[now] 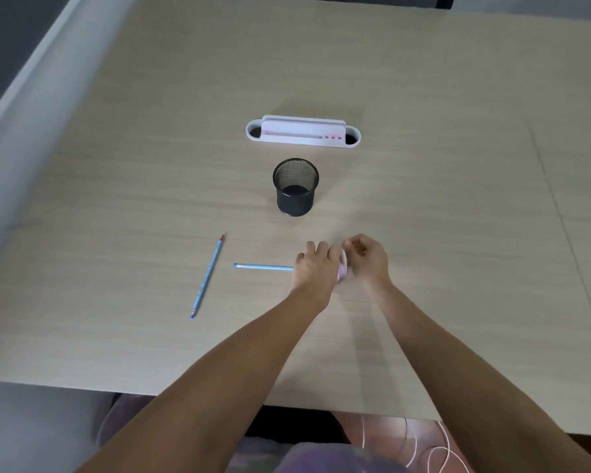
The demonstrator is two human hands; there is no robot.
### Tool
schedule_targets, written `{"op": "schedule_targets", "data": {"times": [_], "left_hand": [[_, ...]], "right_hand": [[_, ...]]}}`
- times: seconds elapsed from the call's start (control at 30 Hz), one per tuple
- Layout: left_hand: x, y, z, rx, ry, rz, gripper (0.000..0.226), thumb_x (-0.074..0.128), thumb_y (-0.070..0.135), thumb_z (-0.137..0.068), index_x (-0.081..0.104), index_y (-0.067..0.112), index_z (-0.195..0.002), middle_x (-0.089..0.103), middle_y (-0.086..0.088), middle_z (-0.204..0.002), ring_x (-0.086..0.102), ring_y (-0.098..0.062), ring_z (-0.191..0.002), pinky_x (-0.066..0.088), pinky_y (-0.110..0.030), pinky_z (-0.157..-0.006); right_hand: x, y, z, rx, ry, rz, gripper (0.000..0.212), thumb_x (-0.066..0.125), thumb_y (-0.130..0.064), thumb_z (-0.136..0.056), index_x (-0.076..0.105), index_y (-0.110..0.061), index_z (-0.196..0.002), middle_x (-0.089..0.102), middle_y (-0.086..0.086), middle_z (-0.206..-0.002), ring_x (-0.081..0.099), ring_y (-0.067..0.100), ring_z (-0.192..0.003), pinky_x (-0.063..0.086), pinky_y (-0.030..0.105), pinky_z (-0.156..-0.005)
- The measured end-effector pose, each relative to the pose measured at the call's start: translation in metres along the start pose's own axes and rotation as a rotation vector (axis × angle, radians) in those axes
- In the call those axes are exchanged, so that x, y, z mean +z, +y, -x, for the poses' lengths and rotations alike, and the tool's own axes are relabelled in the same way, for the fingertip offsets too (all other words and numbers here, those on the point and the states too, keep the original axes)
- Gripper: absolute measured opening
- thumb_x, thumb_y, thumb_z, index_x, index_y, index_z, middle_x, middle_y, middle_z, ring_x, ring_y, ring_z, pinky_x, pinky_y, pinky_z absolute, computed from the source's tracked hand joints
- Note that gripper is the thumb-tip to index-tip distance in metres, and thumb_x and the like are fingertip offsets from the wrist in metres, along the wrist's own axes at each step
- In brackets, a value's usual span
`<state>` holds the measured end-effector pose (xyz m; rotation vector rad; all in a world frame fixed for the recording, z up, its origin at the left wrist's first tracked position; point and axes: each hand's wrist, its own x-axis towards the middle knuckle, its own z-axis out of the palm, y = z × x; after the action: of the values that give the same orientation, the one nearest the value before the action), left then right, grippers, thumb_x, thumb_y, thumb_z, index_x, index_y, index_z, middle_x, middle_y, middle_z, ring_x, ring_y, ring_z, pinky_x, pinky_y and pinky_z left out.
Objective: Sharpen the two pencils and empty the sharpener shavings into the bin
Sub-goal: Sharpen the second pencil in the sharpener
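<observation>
left hand (pixel 316 268) grips a blue wooden pencil (pixel 263 267) whose tip enters a small pink-and-white plastic sharpener (pixel 343 266), pinched by the right hand (pixel 367 256), both just nearer than the black mesh cup (pixel 296 186). second blue pencil (pixel 207 276) lies left of the cup, already pointed. risk: over-twisting could snap lead; tilting could spill shavings short of the cup.

We find no text, label, brand or number that we can read. The loose blue pencil (pixel 207 276) carries small dark marks along its barrel, too small and blurred for us to tell. The white desk organiser (pixel 302 133) shows a row of pink dots on its front, no letters.
</observation>
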<state>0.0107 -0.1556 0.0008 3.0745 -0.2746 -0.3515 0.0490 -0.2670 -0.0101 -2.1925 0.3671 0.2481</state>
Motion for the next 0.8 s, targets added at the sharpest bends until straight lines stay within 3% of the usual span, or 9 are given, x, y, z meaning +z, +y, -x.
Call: {"op": "schedule_targets", "data": {"times": [0.07, 0.17, 0.23, 0.33, 0.4, 0.5, 0.57, 0.8], "left_hand": [[-0.001, 0.0, -0.001, -0.009, -0.008, -0.002, 0.059, 0.077, 0.011, -0.064, 0.042, 0.011, -0.11, 0.051, -0.006, -0.107, 0.048, -0.026, -0.099, 0.039, -0.028, -0.065], [-0.001, 0.0, -0.001, -0.022, -0.004, 0.014, 0.054, 0.075, 0.008, -0.065, 0.042, 0.01, -0.108, 0.052, -0.006, -0.107, 0.049, -0.025, -0.098, 0.034, -0.027, -0.062], [-0.002, 0.002, -0.001, -0.029, -0.009, 0.007, 0.056, 0.074, 0.004, -0.063, 0.041, 0.009, -0.108, 0.051, -0.006, -0.107, 0.048, -0.025, -0.098, 0.034, -0.027, -0.062], [-0.002, 0.002, 0.0, -0.028, -0.012, -0.015, 0.059, 0.076, 0.005, -0.061, 0.039, 0.009, -0.107, 0.05, -0.007, -0.107, 0.048, -0.024, -0.097, 0.034, -0.026, -0.062], [-0.002, 0.002, 0.0, -0.022, -0.007, -0.013, 0.06, 0.075, 0.003, -0.061, 0.038, 0.009, -0.107, 0.049, -0.007, -0.107, 0.047, -0.024, -0.098, 0.034, -0.026, -0.063], [-0.001, 0.001, 0.0, 0.0, 0.002, -0.002, 0.057, 0.073, 0.003, -0.063, 0.038, 0.008, -0.108, 0.049, -0.008, -0.108, 0.046, -0.026, -0.099, 0.035, -0.027, -0.065], [-0.002, 0.001, 0.0, 0.002, 0.018, -0.002, 0.056, 0.073, 0.008, -0.066, 0.037, 0.009, -0.108, 0.049, -0.008, -0.108, 0.046, -0.026, -0.1, 0.037, -0.027, -0.066], [0.0, -0.001, -0.001, -0.005, 0.018, 0.023, 0.053, 0.075, 0.012, -0.067, 0.041, 0.01, -0.108, 0.052, -0.006, -0.103, 0.048, -0.025, -0.096, 0.035, -0.028, -0.062]], "right_hand": [[0.007, 0.008, 0.0, 0.049, 0.014, 0.07, 0.017, 0.054, -0.023, -0.086, 0.064, -0.017, -0.074, 0.069, 0.002, -0.076, 0.062, 0.022, -0.076, 0.047, 0.036, -0.074], [0.015, 0.021, 0.026, 0.052, 0.075, 0.247, 0.026, 0.052, -0.015, -0.08, 0.05, -0.017, -0.055, 0.054, 0.0, -0.059, 0.056, 0.028, -0.072, 0.033, 0.032, -0.06], [0.022, 0.032, 0.051, 0.018, 0.105, 0.284, 0.028, 0.049, -0.01, -0.084, 0.048, -0.014, -0.057, 0.05, 0.005, -0.064, 0.051, 0.031, -0.076, 0.03, 0.034, -0.061], [0.018, 0.042, 0.083, -0.026, 0.057, 0.089, 0.037, 0.04, -0.02, -0.096, 0.053, -0.004, -0.066, 0.054, 0.013, -0.068, 0.052, 0.032, -0.072, 0.042, 0.04, -0.067], [0.004, 0.041, 0.086, -0.034, -0.016, 0.004, 0.041, 0.037, -0.023, -0.1, 0.05, -0.005, -0.065, 0.055, 0.013, -0.069, 0.054, 0.03, -0.069, 0.041, 0.037, -0.065], [-0.017, 0.027, 0.074, -0.101, -0.139, -0.003, 0.038, 0.04, -0.019, -0.099, 0.05, -0.009, -0.063, 0.055, 0.014, -0.071, 0.052, 0.026, -0.069, 0.04, 0.027, -0.065], [-0.023, 0.014, 0.056, -0.137, -0.115, -0.024, 0.038, 0.04, -0.019, -0.098, 0.05, -0.016, -0.061, 0.054, 0.009, -0.069, 0.048, 0.018, -0.064, 0.037, 0.022, -0.061], [0.003, 0.006, -0.001, -0.085, -0.029, 0.213, 0.035, 0.042, -0.018, -0.094, 0.043, -0.014, -0.059, 0.054, 0.01, -0.066, 0.05, 0.027, -0.066, 0.035, 0.037, -0.063]]}}
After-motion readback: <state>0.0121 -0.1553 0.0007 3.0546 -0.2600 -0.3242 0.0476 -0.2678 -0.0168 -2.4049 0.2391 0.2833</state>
